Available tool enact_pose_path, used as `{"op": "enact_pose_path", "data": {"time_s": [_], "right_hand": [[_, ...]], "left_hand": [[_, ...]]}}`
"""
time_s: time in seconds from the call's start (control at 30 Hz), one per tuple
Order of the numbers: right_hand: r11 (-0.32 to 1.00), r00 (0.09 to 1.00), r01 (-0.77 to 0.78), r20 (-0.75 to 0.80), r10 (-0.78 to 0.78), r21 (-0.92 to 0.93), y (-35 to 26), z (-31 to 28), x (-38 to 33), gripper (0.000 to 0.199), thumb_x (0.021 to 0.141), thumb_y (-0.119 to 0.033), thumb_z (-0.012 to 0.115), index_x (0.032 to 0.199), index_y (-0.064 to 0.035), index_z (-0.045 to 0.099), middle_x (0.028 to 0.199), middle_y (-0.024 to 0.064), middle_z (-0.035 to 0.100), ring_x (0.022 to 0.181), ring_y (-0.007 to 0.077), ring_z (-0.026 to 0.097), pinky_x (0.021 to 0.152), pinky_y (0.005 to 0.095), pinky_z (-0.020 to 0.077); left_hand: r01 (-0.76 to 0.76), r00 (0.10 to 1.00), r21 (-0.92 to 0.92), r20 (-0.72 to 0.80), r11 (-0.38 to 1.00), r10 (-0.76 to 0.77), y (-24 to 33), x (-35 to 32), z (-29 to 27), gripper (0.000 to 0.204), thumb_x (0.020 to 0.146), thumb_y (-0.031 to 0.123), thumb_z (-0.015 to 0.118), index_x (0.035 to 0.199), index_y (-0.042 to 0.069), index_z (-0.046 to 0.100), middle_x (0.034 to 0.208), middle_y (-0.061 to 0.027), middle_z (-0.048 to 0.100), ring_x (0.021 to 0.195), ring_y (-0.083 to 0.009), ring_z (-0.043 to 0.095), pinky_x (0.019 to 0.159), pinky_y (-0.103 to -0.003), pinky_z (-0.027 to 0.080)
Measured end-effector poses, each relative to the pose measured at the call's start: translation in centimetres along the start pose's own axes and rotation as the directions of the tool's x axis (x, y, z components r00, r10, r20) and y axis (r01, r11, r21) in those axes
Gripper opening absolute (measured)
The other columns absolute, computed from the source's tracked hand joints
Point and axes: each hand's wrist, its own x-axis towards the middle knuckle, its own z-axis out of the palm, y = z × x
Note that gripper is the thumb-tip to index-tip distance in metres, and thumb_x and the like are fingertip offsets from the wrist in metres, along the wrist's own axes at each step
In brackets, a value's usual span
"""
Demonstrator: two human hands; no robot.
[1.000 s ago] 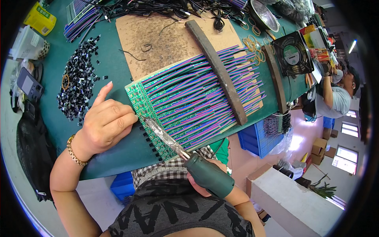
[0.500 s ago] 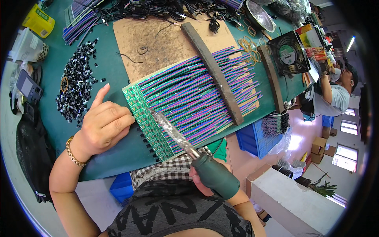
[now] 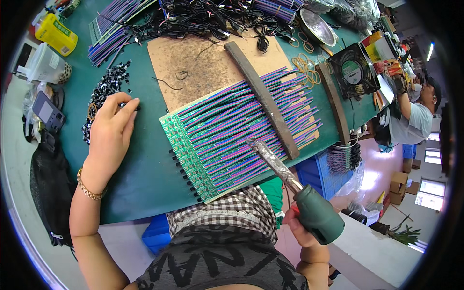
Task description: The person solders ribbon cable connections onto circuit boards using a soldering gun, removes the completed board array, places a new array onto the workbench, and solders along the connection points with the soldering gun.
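Observation:
My left hand (image 3: 112, 126) is closed in a pinch, with a small black connector (image 3: 137, 108) just showing at the fingertips. It is beside a heap of small black-and-white connectors (image 3: 107, 82). My right hand (image 3: 300, 231) is wrapped round the green handle of a soldering iron (image 3: 278, 166), partly hidden behind that handle. The iron's metal tip points up and left, over the wires. A panel of green circuit boards (image 3: 191, 157) lies in front of me, with rows of coloured wires (image 3: 232, 125) running right. Black connectors (image 3: 182, 178) stick out along its left edge.
A dark metal bar (image 3: 263, 99) lies across the wires on a brown board (image 3: 181, 63). Another bar (image 3: 333, 104), a black fan (image 3: 354, 71) and rubber bands (image 3: 304, 67) are on the right. Black cables (image 3: 203, 19) lie behind. A co-worker (image 3: 411, 116) is at far right.
My left hand has moved from the circuit boards' edge up and left to the connector heap, its fingers now pinched. The soldering iron in my right hand has moved right, away from the boards.

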Motion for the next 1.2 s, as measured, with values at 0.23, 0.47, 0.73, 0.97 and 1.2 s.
{"op": "enact_pose_path", "data": {"time_s": [0.23,0.47,0.73,0.97,1.2], "right_hand": [[0.845,0.995,0.045,0.047,-0.083,0.533,-3.3,4.4,3.2,0.039,0.080,0.000,0.064,0.117,-0.0037,0.053,0.078,0.0111,0.062,0.068,0.0194,0.062,0.065,0.0321,0.0520],[0.782,0.958,0.263,-0.058,-0.281,0.565,-3.8,7.5,6.9,0.026,0.084,-0.001,0.061,0.108,0.0013,0.052,0.078,0.0073,0.059,0.069,0.0144,0.062,0.063,0.0294,0.0532],[0.739,0.900,0.428,-0.169,-0.402,0.519,-3.1,9.4,8.0,0.030,0.085,-0.003,0.060,0.112,0.0018,0.050,0.084,0.0093,0.056,0.068,0.0149,0.061,0.063,0.0298,0.0534],[0.721,0.938,0.324,-0.110,-0.328,0.612,-3.2,9.1,8.1,0.025,0.086,-0.006,0.059,0.108,0.0015,0.050,0.082,0.0079,0.055,0.067,0.0137,0.058,0.062,0.0288,0.0520],[0.782,0.891,0.446,-0.136,-0.433,0.435,-3.2,8.8,8.5,0.011,0.084,-0.005,0.060,0.094,-0.0024,0.057,0.073,0.0039,0.056,0.065,0.0151,0.056,0.064,0.0298,0.0476]], "left_hand": [[-0.173,0.985,0.088,0.001,0.981,0.174,-0.9,0.5,0.4,0.020,0.074,-0.005,0.068,0.092,-0.001,0.062,0.089,-0.0123,0.060,0.082,-0.0289,0.060,0.072,-0.036,0.049],[-0.162,0.986,0.069,0.055,0.984,0.158,-1.0,0.3,-0.4,0.015,0.073,-0.007,0.065,0.085,0.000,0.059,0.084,-0.0124,0.060,0.078,-0.0299,0.059,0.070,-0.036,0.049],[-0.065,0.994,-0.009,0.089,0.998,0.065,-0.4,0.2,-0.2,0.027,0.076,-0.009,0.063,0.101,0.000,0.065,0.082,-0.0118,0.059,0.075,-0.0274,0.059,0.069,-0.036,0.049],[-0.198,0.980,0.085,0.054,0.976,0.194,-0.5,0.4,-0.5,0.019,0.075,-0.009,0.066,0.091,0.000,0.064,0.085,-0.0106,0.062,0.079,-0.0247,0.063,0.092,-0.041,0.050],[-0.037,0.999,-0.374,-0.004,0.927,0.038,1.7,-0.6,0.1,0.024,0.070,-0.008,0.069,0.089,0.006,0.070,0.088,-0.0055,0.068,0.085,-0.0179,0.066,0.105,-0.049,0.038]]}}
